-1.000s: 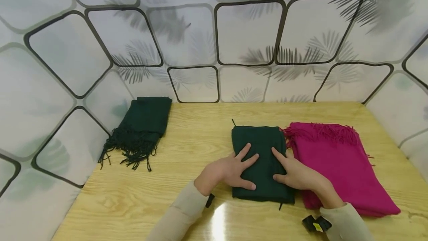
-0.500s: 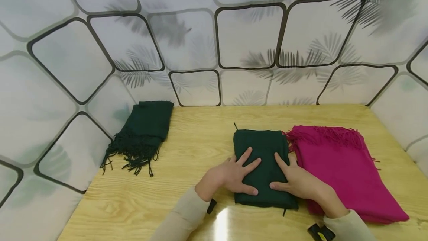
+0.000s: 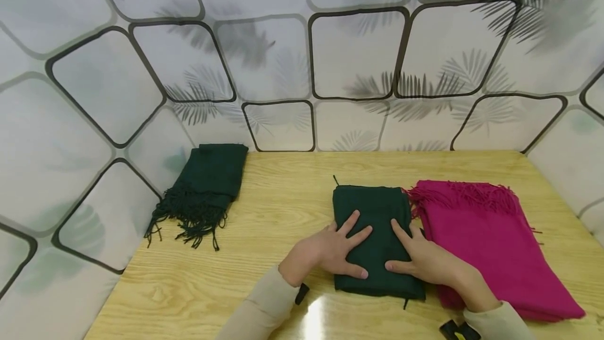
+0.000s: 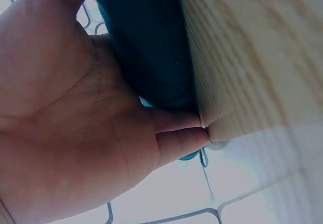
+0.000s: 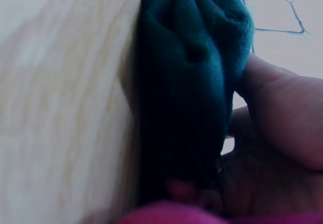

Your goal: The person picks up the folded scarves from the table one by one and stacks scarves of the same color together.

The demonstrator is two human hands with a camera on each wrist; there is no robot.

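Observation:
A dark green folded scarf lies flat on the table as a neat rectangle. My left hand rests on its left side, thumb and two fingers spread over the top. Along that edge, the left wrist view shows two straight fingers reaching down to the tabletop. From the right, my right hand lays its thumb and index finger on the scarf; its other fingers drop beside the edge and are partly hidden. Loose folds of the green scarf show there in the right wrist view.
A magenta fringed scarf lies folded just right of the green one, near my right forearm. Another dark green fringed scarf lies at the far left by the wall. The wooden table meets a patterned backdrop behind.
The head view has shifted slightly, so everything sits a little lower and further right. Both hands stay on the green scarf; the right thumb has slid slightly inward.

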